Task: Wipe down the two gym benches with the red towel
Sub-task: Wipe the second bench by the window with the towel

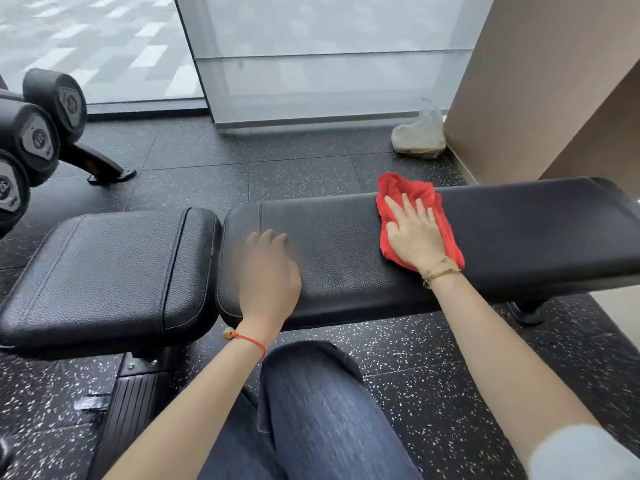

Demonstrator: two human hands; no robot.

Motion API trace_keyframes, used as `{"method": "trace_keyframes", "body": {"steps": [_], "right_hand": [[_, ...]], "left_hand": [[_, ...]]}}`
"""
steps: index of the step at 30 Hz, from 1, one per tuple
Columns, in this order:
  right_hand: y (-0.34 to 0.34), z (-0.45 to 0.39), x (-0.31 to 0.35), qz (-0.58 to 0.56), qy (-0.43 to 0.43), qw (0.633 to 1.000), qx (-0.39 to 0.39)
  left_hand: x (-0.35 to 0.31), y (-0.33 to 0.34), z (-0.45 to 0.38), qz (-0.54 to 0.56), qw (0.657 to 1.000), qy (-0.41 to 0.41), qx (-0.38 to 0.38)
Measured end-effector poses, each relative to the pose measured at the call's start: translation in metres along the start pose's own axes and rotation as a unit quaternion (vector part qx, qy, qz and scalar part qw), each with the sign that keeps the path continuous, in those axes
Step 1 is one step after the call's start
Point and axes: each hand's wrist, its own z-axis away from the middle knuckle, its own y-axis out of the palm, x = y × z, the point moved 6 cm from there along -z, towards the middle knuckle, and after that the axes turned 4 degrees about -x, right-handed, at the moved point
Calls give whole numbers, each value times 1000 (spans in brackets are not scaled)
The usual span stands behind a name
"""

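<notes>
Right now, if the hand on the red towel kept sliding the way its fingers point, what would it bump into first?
Probably nothing on the bench. The right hand presses the red towel with fingers aimed at the far edge, so it would slide off toward the floor. Depth is hard to judge.

This is a gym. A black padded weight bench [346,251] with a split seat and back pad runs across the middle of the scene. At the far left, round-headed dumbbells [38,133] sit on a rack [100,164]. The floor [433,393] is laid with black rubber tiles speckled white, the kind used in weight rooms. Frosted glass panels [311,53] close off the far side.
</notes>
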Motion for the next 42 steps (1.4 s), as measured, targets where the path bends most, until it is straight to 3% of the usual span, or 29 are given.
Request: {"method": "trace_keyframes", "body": {"steps": [6,16,24,34,38,42], "right_hand": [[11,34,46,-19,-80,997,8],[8,61,52,-33,-93,995,4],[-2,84,5,-46,-51,997,-32],[-21,28,-102,-9,94,995,-12],[-15,-10,-75,-2,67,998,17],[-2,-22,-7,-8,-25,999,40]], "left_hand": [[4,-3,0,24,1000,4,-1],[7,-2,0,37,999,6,-1],[5,-2,0,29,999,-8,12],[0,-2,0,15,1000,-11,-5],[-2,-3,0,9,1000,-11,-13],[-2,-4,-2,1,1000,-11,-16]]}}
